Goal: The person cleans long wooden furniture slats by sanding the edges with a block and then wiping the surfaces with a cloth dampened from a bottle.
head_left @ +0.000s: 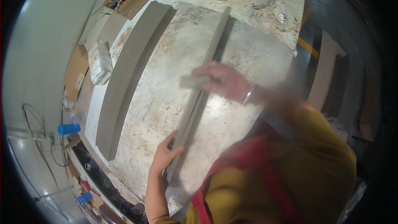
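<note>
A long, narrow grey strip (pixel 215 41) stands on its edge across the mottled white slab (pixel 166 95), running from near me to the far side. My left hand (pixel 165 154) grips the strip's near end. My right hand (pixel 222 81), blurred by motion, presses a small flat grey block (pixel 191 81) against the strip near its middle. A watch sits on my right wrist. A stack of similar long grey strips (pixel 130 68) lies flat along the slab's left side.
A white sack (pixel 100 62), cardboard pieces (pixel 76 72) and scrap wood sit left of the slab. Crumpled paper (pixel 269 10) lies at the far right. A blue cylinder (pixel 68 129) and cables lie lower left. Boards (pixel 327 70) lean on the dark floor at right.
</note>
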{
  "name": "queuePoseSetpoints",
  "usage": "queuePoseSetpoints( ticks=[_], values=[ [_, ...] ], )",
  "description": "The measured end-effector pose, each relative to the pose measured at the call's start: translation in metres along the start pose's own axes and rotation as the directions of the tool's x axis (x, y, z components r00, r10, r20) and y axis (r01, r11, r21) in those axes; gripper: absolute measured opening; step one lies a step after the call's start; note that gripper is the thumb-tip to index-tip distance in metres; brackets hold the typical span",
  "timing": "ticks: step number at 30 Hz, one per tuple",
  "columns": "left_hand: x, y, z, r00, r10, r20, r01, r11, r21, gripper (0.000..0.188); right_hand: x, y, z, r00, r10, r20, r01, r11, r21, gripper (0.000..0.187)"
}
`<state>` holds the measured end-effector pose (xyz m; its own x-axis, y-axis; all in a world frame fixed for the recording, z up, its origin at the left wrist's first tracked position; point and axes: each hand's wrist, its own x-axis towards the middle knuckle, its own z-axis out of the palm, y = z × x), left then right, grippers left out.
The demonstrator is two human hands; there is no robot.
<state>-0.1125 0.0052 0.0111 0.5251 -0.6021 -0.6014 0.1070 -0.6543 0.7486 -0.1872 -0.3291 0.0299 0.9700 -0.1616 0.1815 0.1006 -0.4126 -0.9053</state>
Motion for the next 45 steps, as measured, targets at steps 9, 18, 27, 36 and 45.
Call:
queuePoseSetpoints(
  ticks=[9,18,27,36,45],
  values=[
    [-0.014,0.022,0.005,0.934,-0.119,0.335,0.147,0.987,-0.058,0.064,0.016,0.023,0.056,0.973,-0.224,0.058,0.228,0.971,-0.078,0.034],
    [-0.018,0.020,0.023,0.954,0.286,-0.092,-0.186,0.803,0.566,0.049,0.021,0.034,0.069,0.986,-0.115,0.121,0.130,0.984,-0.125,0.034],
    [-0.017,-0.020,0.079,0.788,0.361,-0.498,0.013,0.799,0.601,0.039,0.044,0.050,0.056,0.994,-0.040,0.097,0.056,0.985,-0.161,0.032],
    [-0.022,0.002,0.024,0.992,0.119,0.047,-0.128,0.900,0.416,0.059,0.029,0.049,0.043,0.999,-0.032,-0.018,0.028,0.982,-0.185,0.034],
    [0.148,0.006,-0.231,0.518,0.551,-0.654,0.065,0.738,0.672,0.043,0.036,0.052,0.039,0.988,-0.146,-0.052,0.132,0.968,-0.212,0.037]
  ],
)
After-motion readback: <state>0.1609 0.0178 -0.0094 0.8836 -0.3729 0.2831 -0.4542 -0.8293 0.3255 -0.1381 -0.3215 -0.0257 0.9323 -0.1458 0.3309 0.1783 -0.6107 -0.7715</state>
